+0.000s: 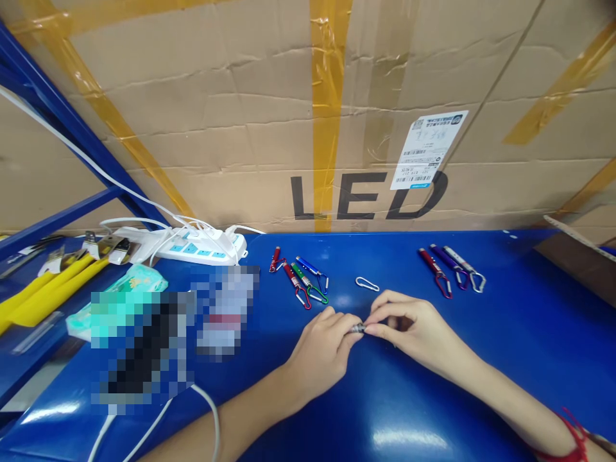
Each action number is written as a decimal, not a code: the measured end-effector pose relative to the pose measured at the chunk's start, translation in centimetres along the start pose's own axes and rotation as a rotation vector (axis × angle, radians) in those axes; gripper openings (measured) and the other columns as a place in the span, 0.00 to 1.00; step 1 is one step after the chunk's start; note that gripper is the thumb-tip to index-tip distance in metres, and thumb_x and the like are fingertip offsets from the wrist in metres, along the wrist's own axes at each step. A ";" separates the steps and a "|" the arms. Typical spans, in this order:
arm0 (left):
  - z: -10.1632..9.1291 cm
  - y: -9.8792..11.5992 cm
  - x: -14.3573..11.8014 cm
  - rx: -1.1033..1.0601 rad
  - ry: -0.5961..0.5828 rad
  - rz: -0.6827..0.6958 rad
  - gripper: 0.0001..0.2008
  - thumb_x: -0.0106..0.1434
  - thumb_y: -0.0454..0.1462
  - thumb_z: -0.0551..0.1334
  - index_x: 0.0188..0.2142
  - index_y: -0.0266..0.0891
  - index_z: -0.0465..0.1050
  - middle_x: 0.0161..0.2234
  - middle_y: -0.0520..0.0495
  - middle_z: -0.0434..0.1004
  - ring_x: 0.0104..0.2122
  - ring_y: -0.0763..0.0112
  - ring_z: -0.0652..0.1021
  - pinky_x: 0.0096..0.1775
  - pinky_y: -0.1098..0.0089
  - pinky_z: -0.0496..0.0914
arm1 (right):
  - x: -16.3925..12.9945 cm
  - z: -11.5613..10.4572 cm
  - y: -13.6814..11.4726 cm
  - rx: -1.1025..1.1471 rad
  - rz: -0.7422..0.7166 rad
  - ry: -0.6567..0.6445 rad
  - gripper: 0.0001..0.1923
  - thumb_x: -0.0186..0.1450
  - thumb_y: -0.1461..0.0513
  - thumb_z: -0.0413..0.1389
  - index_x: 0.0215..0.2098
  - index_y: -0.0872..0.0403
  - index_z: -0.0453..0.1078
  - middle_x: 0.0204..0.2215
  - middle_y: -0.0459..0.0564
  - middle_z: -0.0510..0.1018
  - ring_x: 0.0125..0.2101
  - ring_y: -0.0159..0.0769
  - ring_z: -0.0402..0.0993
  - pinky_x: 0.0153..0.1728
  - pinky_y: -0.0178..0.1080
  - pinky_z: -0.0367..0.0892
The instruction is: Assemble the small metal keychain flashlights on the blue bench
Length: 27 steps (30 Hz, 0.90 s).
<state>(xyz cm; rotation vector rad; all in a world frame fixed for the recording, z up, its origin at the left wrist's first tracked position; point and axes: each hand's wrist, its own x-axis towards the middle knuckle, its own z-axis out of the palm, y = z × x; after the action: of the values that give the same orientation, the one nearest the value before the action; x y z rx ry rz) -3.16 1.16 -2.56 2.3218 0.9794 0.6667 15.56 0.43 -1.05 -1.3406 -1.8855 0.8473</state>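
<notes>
Silver piece (357,328): small, metallic, largely covered by both hands; held over the worktop (409,391), near a clip (367,283). Left hand (323,346): back upward, curled, grip closed round the piece. Right hand (414,323): angled in from lower right, grip pinching the other end.

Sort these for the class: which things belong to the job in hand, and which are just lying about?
Job, seemingly:
small silvery piece, pinched by left hand and right hand
loose silver carabiner
four clipped tubes
three more tubes

Lying about, seemingly:
white power strip
green packet
yellow rods
</notes>
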 end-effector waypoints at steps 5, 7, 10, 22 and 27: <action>-0.2 0.2 -0.1 -0.089 -0.034 -0.022 0.09 0.66 0.33 0.49 0.42 0.37 0.65 0.35 0.48 0.69 0.36 0.69 0.66 0.39 0.70 0.62 | 0.3 0.0 0.3 0.019 0.033 0.000 0.11 0.57 0.56 0.57 0.24 0.55 0.75 0.27 0.49 0.71 0.19 0.24 0.59 0.20 0.30 0.57; -0.3 0.3 -0.2 -0.098 -0.058 -0.045 0.11 0.66 0.32 0.48 0.45 0.38 0.65 0.36 0.47 0.68 0.36 0.69 0.67 0.40 0.69 0.63 | 0.4 0.1 0.3 0.048 0.039 0.003 0.11 0.56 0.56 0.58 0.23 0.56 0.74 0.25 0.49 0.71 0.18 0.24 0.59 0.19 0.30 0.56; -0.3 0.3 -0.2 -0.073 -0.045 -0.057 0.13 0.65 0.30 0.49 0.48 0.40 0.63 0.37 0.47 0.68 0.36 0.69 0.68 0.40 0.68 0.63 | 0.4 0.4 0.3 0.102 0.071 -0.028 0.11 0.55 0.57 0.58 0.22 0.56 0.74 0.23 0.49 0.70 0.18 0.24 0.57 0.18 0.30 0.55; 0.3 -0.4 -0.3 -0.051 0.088 0.073 0.08 0.65 0.31 0.50 0.39 0.38 0.67 0.31 0.49 0.70 0.32 0.70 0.68 0.34 0.70 0.61 | 0.3 0.6 0.4 0.203 0.194 -0.142 0.15 0.54 0.53 0.57 0.19 0.58 0.71 0.20 0.47 0.65 0.17 0.24 0.55 0.17 0.30 0.52; 0.3 -0.3 -0.2 -0.065 0.086 0.048 0.07 0.64 0.31 0.51 0.38 0.37 0.67 0.32 0.49 0.72 0.33 0.70 0.68 0.35 0.69 0.61 | 0.5 0.6 0.3 0.103 0.174 -0.101 0.15 0.54 0.54 0.57 0.21 0.57 0.74 0.21 0.48 0.67 0.18 0.25 0.55 0.18 0.30 0.52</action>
<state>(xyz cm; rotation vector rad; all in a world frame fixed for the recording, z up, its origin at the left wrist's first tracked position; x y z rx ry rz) -3.27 1.16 -3.01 2.2818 0.9284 0.8124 15.10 0.93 -1.56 -1.4369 -1.7928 1.1036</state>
